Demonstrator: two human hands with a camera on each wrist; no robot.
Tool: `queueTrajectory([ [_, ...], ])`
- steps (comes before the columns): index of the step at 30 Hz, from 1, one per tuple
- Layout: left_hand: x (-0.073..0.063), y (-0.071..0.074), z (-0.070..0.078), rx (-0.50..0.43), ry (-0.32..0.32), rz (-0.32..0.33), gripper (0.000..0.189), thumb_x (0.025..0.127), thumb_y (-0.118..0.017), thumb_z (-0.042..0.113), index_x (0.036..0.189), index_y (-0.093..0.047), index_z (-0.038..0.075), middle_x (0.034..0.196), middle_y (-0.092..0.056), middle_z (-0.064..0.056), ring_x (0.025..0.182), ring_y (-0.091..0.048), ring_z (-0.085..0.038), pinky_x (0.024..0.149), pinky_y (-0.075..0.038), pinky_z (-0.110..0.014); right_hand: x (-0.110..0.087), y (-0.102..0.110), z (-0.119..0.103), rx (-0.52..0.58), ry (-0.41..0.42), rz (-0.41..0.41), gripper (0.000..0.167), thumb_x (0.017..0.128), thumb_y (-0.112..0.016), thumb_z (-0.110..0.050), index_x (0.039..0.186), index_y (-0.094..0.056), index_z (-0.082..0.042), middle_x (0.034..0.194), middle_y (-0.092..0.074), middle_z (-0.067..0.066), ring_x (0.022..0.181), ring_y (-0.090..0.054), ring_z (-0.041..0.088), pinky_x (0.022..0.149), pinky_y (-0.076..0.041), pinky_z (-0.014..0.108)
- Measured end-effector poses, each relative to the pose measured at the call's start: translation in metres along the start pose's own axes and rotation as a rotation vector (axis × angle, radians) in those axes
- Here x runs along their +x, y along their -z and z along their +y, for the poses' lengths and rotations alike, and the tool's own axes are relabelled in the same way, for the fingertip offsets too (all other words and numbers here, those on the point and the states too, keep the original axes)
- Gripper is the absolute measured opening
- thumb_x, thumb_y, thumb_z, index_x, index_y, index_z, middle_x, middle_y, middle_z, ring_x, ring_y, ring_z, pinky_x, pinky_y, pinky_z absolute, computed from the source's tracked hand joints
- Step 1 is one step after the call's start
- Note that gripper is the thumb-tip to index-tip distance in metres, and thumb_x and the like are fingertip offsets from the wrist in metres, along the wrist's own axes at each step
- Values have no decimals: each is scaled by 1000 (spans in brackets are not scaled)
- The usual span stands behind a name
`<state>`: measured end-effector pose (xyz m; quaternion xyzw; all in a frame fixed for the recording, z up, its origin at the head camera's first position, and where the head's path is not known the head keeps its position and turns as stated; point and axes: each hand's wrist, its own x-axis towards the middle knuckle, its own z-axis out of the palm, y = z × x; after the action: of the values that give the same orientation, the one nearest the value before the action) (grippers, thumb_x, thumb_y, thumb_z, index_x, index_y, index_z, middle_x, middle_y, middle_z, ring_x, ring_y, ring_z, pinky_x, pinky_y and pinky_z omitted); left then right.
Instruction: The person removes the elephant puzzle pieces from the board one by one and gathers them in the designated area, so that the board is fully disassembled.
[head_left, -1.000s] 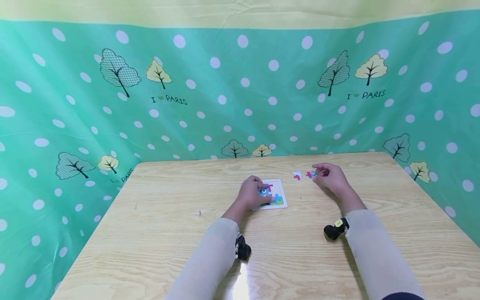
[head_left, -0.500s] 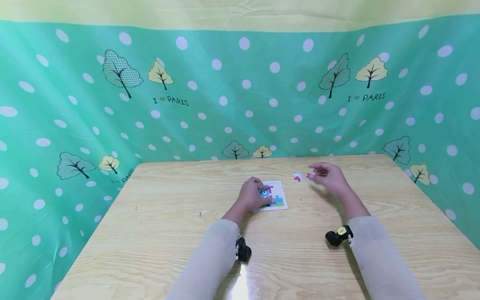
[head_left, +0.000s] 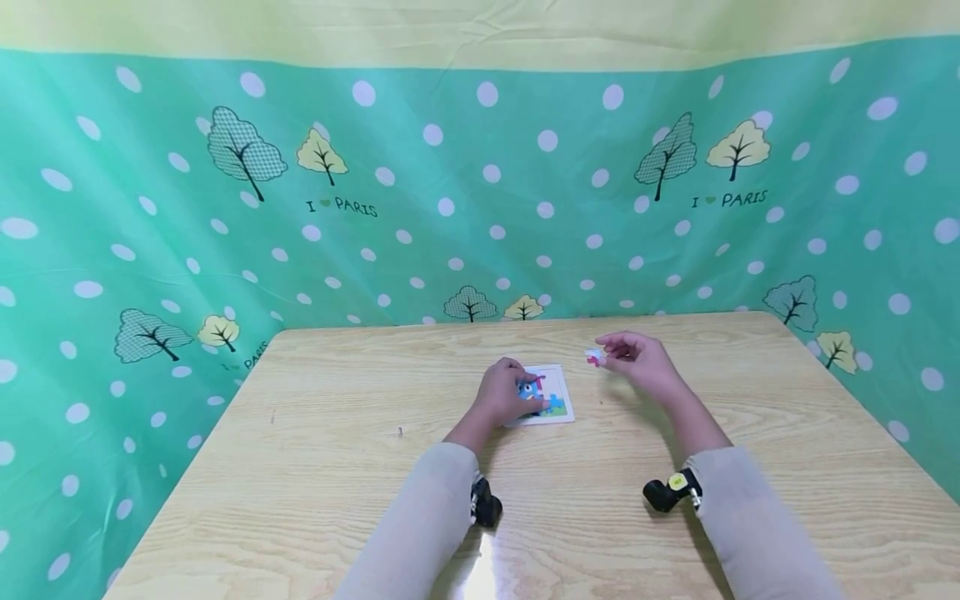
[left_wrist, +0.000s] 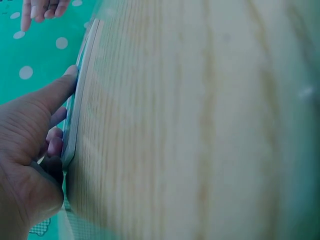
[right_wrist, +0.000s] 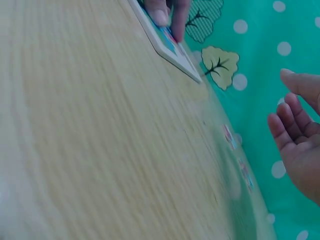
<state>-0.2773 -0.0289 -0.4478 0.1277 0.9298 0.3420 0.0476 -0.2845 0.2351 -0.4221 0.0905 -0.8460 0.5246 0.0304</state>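
In the head view my left hand (head_left: 506, 393) rests on a white-framed jigsaw puzzle (head_left: 564, 412) with a blue cartoon figure and green ground, its fingertips pressing the face. The fingers cover the left part of the puzzle. To the right, my right hand (head_left: 643, 367) hovers over the table, thumb and fingers apart. In the right wrist view nothing shows between its fingers (right_wrist: 283, 129). Two loose pink and white puzzle pieces lie on the table there, one piece (right_wrist: 229, 136) nearer the frame and another piece (right_wrist: 246, 174) farther off. In the head view only one shows plainly.
The wooden table (head_left: 337, 467) runs back to a green dotted curtain (head_left: 405, 275) printed with trees. A small dark speck (head_left: 400, 432) lies left of the left forearm. Black wrist cameras sit under both sleeves.
My right hand has moved left, from beyond the loose puzzle pieces to over them, now covering the right-hand piece in the head view. My left hand stays on the puzzle.
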Motion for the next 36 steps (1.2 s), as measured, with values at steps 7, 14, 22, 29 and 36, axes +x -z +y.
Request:
queueTrajectory([
  [7, 1, -2, -1, 42, -19, -5, 54, 87, -85, 38, 132, -72, 9, 130, -55, -7, 118, -52, -26, 105, -46, -38, -8, -13, -6, 33, 2, -64, 37, 94, -74, -3, 128, -65, 8, 115, -66, 24, 97, -60, 20, 81, -52, 21],
  [14, 2, -3, -2, 79, -32, -9, 55, 87, -85, 41, 132, -72, 11, 113, -55, -3, 100, -50, -20, 89, -47, -32, -12, -25, -10, 20, 7, -149, 35, 95, -72, -2, 128, -65, 8, 121, -63, 27, 101, -59, 25, 83, -53, 23],
  [22, 3, -2, -1, 139, -33, -7, 55, 88, -84, 43, 133, -72, 14, 104, -53, 1, 93, -45, -18, 79, -42, -28, -16, -38, -8, 32, 35, -206, 33, 94, -72, 0, 125, -66, 8, 115, -65, 22, 98, -60, 24, 83, -53, 25],
  [29, 0, 0, -2, 155, -62, -13, 50, 92, -80, 40, 135, -70, 15, 107, -57, -1, 96, -48, -19, 82, -45, -30, -18, -51, -9, -40, -9, -285, 26, 94, -73, 0, 119, -71, 5, 101, -66, 13, 92, -58, 23, 79, -51, 29],
  [36, -4, 6, -3, 110, -95, -54, 44, 93, -79, 30, 133, -71, 12, 124, -61, -9, 113, -53, -27, 96, -48, -36, -17, -59, -11, -120, -27, -314, 28, 89, -75, 5, 117, -72, 6, 97, -64, 9, 87, -53, 20, 72, -48, 27],
])
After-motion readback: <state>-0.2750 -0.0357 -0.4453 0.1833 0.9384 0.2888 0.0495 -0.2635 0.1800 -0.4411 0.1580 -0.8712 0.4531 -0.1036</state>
